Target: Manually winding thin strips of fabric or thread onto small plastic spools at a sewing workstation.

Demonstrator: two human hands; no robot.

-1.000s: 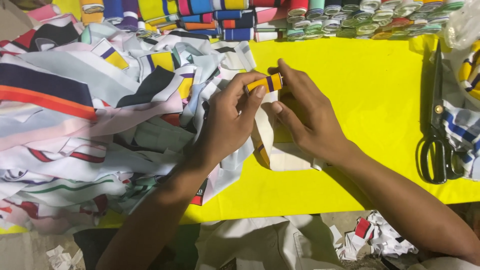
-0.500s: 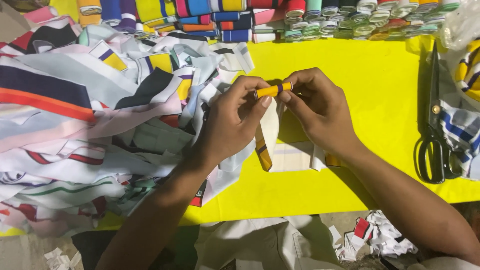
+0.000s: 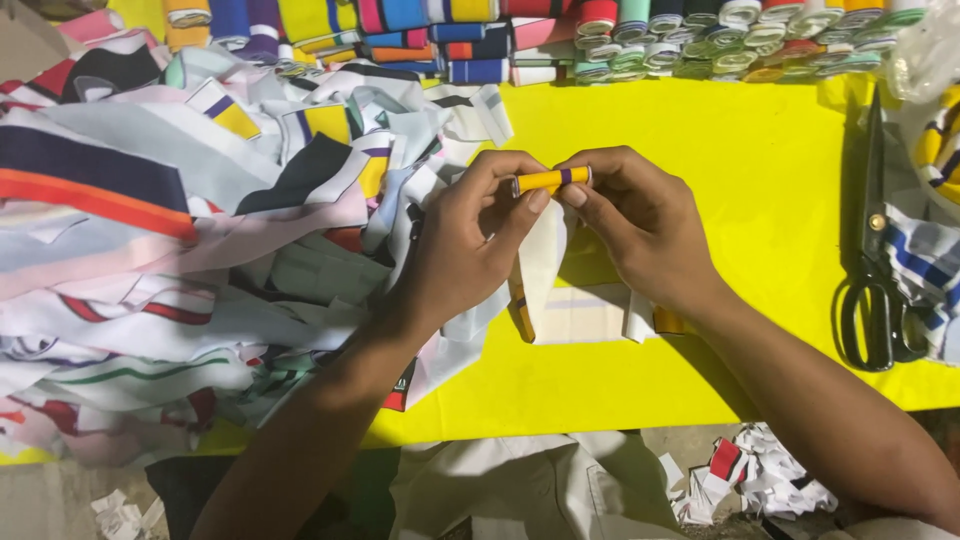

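Pinching a small rolled yellow strip with a purple band between both hands, you hold it level above the yellow table, so its white tail hangs down free. Your left hand grips its left end with thumb and forefinger; your right hand clamps the other end. Rolled striped bands line the far edge, a heap of striped fabric lies left, and black scissors rest right.
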